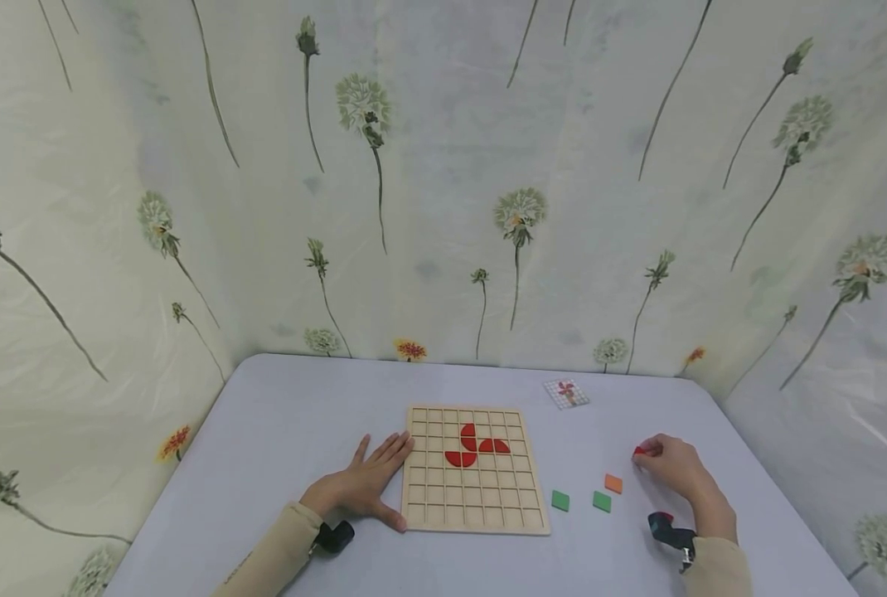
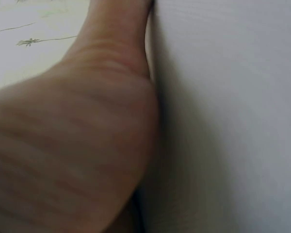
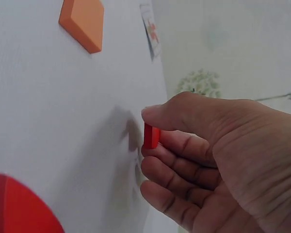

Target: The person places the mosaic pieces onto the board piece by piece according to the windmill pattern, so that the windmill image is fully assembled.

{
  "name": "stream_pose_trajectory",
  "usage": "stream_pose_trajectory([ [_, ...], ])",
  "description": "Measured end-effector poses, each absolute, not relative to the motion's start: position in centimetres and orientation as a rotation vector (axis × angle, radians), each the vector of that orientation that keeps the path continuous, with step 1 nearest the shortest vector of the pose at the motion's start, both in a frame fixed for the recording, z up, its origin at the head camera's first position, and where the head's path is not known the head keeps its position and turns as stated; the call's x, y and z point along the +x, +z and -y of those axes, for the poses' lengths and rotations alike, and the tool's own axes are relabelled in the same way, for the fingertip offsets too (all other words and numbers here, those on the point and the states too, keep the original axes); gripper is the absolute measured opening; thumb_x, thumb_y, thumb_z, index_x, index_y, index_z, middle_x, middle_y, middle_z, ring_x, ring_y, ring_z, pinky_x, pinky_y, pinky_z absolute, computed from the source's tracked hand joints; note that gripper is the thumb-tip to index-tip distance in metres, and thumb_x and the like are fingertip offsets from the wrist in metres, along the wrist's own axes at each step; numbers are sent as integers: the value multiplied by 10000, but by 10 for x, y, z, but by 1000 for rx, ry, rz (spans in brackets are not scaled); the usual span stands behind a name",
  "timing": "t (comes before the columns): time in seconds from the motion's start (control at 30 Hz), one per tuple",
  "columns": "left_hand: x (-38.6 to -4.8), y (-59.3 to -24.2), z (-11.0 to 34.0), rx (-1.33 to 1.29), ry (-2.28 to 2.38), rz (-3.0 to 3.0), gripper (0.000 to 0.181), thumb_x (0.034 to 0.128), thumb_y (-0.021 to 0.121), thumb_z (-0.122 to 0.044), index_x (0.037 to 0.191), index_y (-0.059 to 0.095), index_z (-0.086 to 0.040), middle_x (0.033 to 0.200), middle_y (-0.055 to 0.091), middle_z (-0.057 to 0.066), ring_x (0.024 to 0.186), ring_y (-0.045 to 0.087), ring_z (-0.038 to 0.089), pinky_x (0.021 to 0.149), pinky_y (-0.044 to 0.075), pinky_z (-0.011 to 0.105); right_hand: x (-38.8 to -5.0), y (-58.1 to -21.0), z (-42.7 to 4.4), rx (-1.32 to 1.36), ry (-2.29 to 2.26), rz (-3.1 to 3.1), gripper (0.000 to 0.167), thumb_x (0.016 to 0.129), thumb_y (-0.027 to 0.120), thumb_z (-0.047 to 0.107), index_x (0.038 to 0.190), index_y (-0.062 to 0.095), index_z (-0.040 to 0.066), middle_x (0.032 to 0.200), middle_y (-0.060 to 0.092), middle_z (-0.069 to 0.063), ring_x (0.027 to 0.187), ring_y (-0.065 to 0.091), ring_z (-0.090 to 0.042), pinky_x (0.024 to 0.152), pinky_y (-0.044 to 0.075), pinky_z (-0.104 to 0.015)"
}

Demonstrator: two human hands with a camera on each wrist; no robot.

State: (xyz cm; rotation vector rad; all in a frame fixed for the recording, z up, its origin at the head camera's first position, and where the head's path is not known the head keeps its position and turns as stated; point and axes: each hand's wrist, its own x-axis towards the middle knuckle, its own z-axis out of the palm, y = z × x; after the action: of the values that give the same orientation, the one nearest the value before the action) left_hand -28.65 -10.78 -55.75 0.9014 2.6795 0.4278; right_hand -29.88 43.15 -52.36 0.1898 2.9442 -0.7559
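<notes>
My left hand [image 1: 365,481] lies with fingers spread on the table, its fingertips and thumb touching the left edge of a wooden grid board [image 1: 443,497]. Several red quarter-circle tiles [image 1: 468,444] sit in the upper-middle cells of that board. Off to the right, my right hand [image 1: 675,468] pinches a small red tile [image 3: 151,136] between thumb and index finger, just above the tabletop. The fingers partly cover it, so its full outline is hidden. Another red tile [image 3: 19,208] with a curved edge lies nearer the wrist. The left wrist view shows mostly the palm [image 2: 87,136], blurred.
Two green square tiles [image 1: 559,500] and an orange square tile [image 1: 613,483] lie between the board and my right hand. A card [image 1: 566,393] printed with a red pattern on a grid rests behind the board. Flower-printed cloth [image 1: 443,207] hangs around the white table [image 1: 302,398].
</notes>
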Motion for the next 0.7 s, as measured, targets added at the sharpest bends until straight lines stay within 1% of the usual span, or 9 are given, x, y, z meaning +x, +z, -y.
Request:
stream_pose_trajectory([
  [0.23, -287, -558, 107, 907, 418, -2677, 1303, 683, 732, -708, 1594, 19, -109, 1687, -20, 73, 1564, -9, 288, 1202, -52, 647, -304, -515, -415, 169, -785, -2961, 333, 916, 676, 217, 1108, 593, -42, 970, 656, -164, 877, 579, -251, 783, 541, -402],
  [0.47, -287, -557, 108, 915, 412, -2679, 1297, 691, 724, -712, 1594, 19, -105, 1686, -25, 76, 1563, -10, 291, 1198, -45, 656, -308, -507, -381, 41, -824, -2998, 287, 896, 692, 178, 1077, 612, -31, 940, 657, -130, 847, 575, -223, 725, 534, -331],
  [0.7, -286, -556, 107, 906, 417, -2682, 1296, 687, 728, -712, 1594, 26, -108, 1687, -18, 75, 1563, -2, 293, 1200, -45, 653, -311, -505, -347, -29, -844, -2993, 260, 886, 700, 155, 1066, 624, -15, 934, 651, -108, 839, 564, -210, 706, 521, -301],
])
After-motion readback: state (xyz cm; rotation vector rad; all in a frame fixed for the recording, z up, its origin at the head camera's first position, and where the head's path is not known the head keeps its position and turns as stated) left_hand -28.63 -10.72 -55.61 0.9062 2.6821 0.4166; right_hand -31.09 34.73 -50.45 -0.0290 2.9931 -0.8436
